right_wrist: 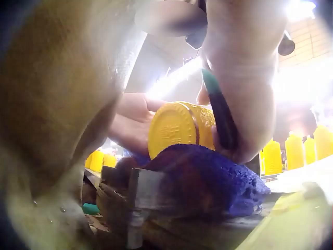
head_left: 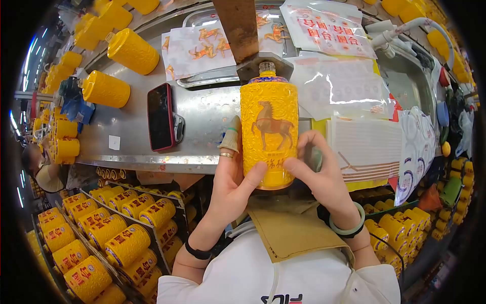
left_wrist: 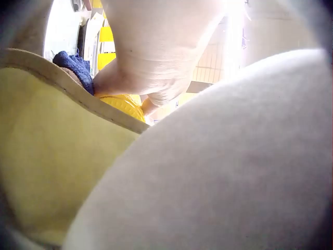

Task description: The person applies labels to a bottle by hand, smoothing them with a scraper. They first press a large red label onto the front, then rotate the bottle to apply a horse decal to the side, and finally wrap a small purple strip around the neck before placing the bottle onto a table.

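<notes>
A yellow embossed bottle [head_left: 268, 134] with a brown horse picture and a clear glass neck lies between both hands, its neck pointing away from the body. The left hand [head_left: 230, 187] grips its left side, thumb on the lower front, with a ring and a finger cover on one finger. On the other side the right hand [head_left: 324, 175] holds the lower edge, thumb on the front near the writing. In the right wrist view the yellow base [right_wrist: 173, 133] shows above a blue cloth [right_wrist: 208, 177]. The left wrist view shows part of the yellow bottle [left_wrist: 124, 105] below the hand [left_wrist: 156, 52].
A phone [head_left: 161, 117] and two yellow bottles [head_left: 132, 50] are on the metal table [head_left: 205, 109] at the left. Horse decal sheets [head_left: 200, 48] lie on a tray behind. Clear sheets [head_left: 339, 88] and striped paper [head_left: 362, 147] are at the right. Crated yellow bottles [head_left: 126, 245] stand lower left.
</notes>
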A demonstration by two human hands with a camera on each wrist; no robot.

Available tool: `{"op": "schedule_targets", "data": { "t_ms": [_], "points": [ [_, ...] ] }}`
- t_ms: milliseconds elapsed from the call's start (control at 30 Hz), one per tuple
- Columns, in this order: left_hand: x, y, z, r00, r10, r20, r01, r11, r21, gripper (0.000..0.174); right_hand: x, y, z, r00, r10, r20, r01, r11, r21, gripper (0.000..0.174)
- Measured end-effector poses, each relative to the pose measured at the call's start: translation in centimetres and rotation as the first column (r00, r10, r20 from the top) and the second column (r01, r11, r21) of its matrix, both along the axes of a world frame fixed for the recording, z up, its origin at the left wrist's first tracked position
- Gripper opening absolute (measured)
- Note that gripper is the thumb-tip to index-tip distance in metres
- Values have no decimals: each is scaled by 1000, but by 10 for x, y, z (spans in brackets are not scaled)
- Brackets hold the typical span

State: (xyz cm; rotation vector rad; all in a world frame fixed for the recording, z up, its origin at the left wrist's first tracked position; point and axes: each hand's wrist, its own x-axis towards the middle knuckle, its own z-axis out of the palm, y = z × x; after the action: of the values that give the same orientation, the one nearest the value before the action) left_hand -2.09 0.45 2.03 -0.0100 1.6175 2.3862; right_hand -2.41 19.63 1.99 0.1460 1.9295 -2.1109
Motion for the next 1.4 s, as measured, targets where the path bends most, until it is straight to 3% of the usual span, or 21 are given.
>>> {"op": "schedule_targets", "data": {
  "t_ms": [333, 567, 633, 967, 1233, 1400],
  "points": [
    [0, 1, 2, 1000, -10, -5, 10, 996, -83, 79, 1, 0, -8, 1000, -6, -21, 6, 1000, -2, 33],
    [0, 1, 2, 1000, -9, 10, 10, 997, -72, 79, 1, 0, -6, 1000, -2, -3, 2, 1000, -5, 32],
    [0, 0, 0, 1000, -20, -5, 20, 1000, -2, 80, 2, -1, -6, 1000, -7, 5, 7, 1000, -20, 32],
    [0, 1, 3, 1000, -8, 7, 9, 997, -72, 79, 1, -1, -6, 1000, -7, -15, 7, 1000, 9, 32],
    [1, 3, -1, 997, -23, -77, 17, 997, -70, 86, -4, 14, 8, 1000, 1, 15, -1, 1000, -26, 32],
    [3, 8, 4, 1000, 17, -9, -17, 996, -86, 84, -4, 16, 8, 999, -8, 53, 8, 1000, -3, 31]
  ]
}}
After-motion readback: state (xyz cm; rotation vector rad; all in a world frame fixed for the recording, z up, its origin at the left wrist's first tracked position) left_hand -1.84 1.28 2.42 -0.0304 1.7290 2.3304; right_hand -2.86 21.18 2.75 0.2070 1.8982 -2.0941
